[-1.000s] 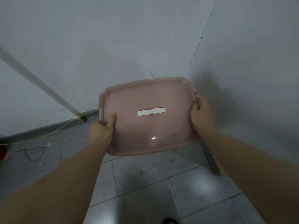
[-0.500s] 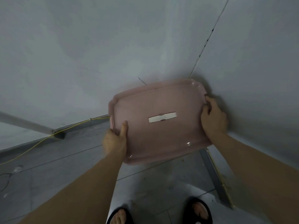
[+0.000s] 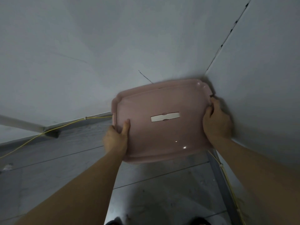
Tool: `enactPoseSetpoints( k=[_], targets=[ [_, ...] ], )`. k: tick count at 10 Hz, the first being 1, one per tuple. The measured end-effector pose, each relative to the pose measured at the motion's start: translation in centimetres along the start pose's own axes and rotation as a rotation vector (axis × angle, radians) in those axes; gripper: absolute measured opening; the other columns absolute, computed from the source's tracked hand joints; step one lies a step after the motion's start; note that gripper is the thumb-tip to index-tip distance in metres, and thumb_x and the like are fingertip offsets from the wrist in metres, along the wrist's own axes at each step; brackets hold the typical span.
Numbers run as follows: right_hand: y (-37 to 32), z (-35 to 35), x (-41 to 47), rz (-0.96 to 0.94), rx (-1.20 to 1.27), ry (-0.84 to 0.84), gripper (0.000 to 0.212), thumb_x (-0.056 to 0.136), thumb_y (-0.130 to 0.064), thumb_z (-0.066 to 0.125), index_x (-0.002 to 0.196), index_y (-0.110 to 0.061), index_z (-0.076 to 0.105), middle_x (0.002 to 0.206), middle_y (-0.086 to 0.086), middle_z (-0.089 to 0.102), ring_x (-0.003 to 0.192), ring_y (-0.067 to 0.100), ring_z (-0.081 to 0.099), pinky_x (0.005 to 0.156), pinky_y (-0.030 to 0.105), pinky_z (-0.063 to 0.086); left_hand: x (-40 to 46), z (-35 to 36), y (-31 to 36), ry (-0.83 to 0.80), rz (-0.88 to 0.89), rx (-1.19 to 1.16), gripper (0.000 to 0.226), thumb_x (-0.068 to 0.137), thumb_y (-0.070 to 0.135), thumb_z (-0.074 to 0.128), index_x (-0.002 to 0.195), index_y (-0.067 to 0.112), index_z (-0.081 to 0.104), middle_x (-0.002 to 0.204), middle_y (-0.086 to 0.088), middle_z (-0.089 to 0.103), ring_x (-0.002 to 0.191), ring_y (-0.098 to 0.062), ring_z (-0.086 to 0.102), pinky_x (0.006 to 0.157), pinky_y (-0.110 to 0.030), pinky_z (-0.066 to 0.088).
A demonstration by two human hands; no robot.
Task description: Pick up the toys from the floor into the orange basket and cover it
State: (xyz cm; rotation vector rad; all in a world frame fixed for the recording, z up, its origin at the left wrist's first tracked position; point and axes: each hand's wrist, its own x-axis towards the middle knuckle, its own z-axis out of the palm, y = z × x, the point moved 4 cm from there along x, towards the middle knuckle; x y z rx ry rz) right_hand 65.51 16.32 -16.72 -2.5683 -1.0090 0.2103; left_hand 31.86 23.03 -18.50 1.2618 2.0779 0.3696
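A pale pink plastic lid [image 3: 162, 135] with a white slot in its middle is held up in front of me, low in the corner of the room. My left hand [image 3: 116, 138] grips its left edge, thumb on top. Its right edge is gripped by my right hand [image 3: 215, 120], close to the right wall. The basket under the lid is hidden, and no toys are in view.
Two grey walls meet in a corner [image 3: 227, 38] just behind the lid. A yellow cord [image 3: 48, 131] runs along the skirting at the left, and another follows the right skirting [image 3: 230, 189]. The floor [image 3: 154, 192] is grey tile. My feet show at the bottom edge.
The lid has moved right and lower, closer to the wall corner, with both hands holding the same edges. My view has turned toward the corner.
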Motion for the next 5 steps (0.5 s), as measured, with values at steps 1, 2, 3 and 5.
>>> enactPoseSetpoints(
  k=[1, 2, 3, 5],
  targets=[
    [0.0, 0.2, 0.0, -0.057, -0.038, 0.0, 0.042, 0.101, -0.027, 0.04, 0.143, -0.024, 0.047, 0.105, 0.026, 0.067, 0.087, 0.046, 0.064, 0.071, 0.046, 0.051, 0.0, 0.2, 0.1, -0.038, -0.006, 0.037, 0.055, 0.09, 0.062, 0.048, 0.096, 0.007, 0.049, 0.098, -0.014, 0.056, 0.1, -0.035, 0.057, 0.073, -0.034, 0.034],
    [-1.0, -0.2, 0.3, -0.166, -0.157, -0.008, 0.041, 0.1, -0.021, 0.044, 0.14, -0.011, 0.05, 0.112, 0.027, 0.06, 0.084, 0.046, 0.063, 0.066, 0.046, 0.051, 0.3, -0.4, 1.0, -0.101, -0.002, 0.123, 0.064, 0.091, 0.061, 0.048, 0.111, 0.001, 0.046, 0.118, -0.024, 0.057, 0.111, -0.039, 0.055, 0.083, -0.04, 0.04],
    [-3.3, -2.2, -0.2, -0.239, -0.276, -0.024, 0.049, 0.091, -0.01, 0.052, 0.14, -0.011, 0.05, 0.111, 0.025, 0.054, 0.081, 0.041, 0.059, 0.062, 0.043, 0.049, 0.2, -2.4, 2.9, -0.143, 0.037, 0.245, 0.07, 0.087, 0.052, 0.06, 0.128, 0.003, 0.032, 0.131, -0.026, 0.047, 0.122, -0.043, 0.047, 0.098, -0.049, 0.042],
    [-13.2, -16.0, -4.3, -0.2, 0.238, -0.023, 0.035, 0.097, -0.013, 0.049, 0.13, -0.013, 0.057, 0.108, 0.01, 0.06, 0.093, 0.03, 0.06, 0.075, 0.038, 0.049, -6.8, -14.3, 11.5, -0.154, 0.247, -0.002, 0.068, 0.096, 0.046, 0.048, 0.149, 0.018, 0.017, 0.141, -0.02, 0.039, 0.124, -0.036, 0.047, 0.1, -0.047, 0.042]
  ],
)
